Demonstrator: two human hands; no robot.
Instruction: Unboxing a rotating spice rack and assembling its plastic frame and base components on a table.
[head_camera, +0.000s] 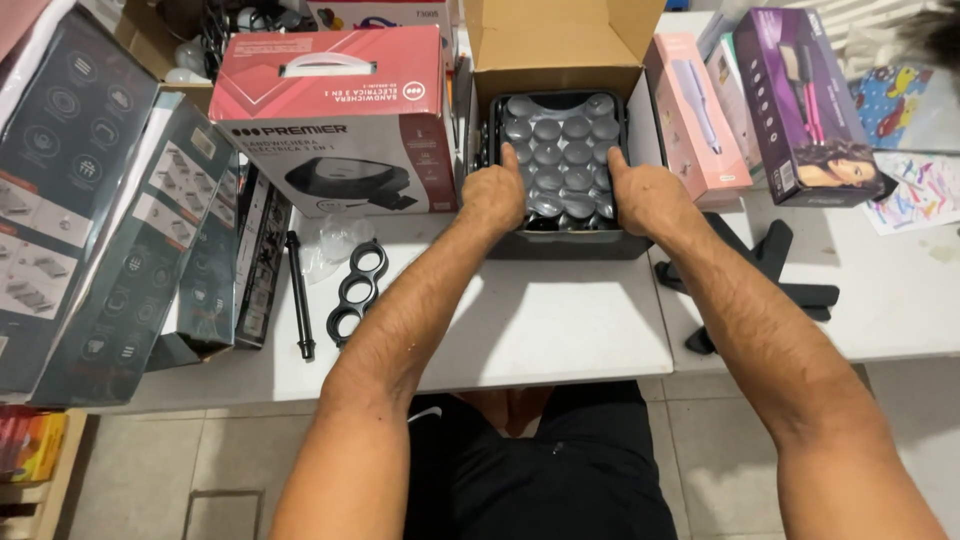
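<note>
A person's left hand (492, 193) and right hand (645, 195) clasp a black dimpled tray (560, 160) from either side. Held in each grip, it sits between them inside an open cardboard box (550, 45) on the white surface (560, 320).

White surface (560, 330) bearing: open cardboard box (555, 45) at the far edge, centre; red box (340, 120) to its left; dark boxes (90, 200) along the left edge; black rod (300, 295) and ring piece (357, 290) beside them; pink box (695, 115) and purple box (805, 100) toward the far right corner.

Small shop stockroom or packing spot: boxed appliances (335, 120) crowd white table (540, 330); hair-tool boxes (800, 100) alongside.
</note>
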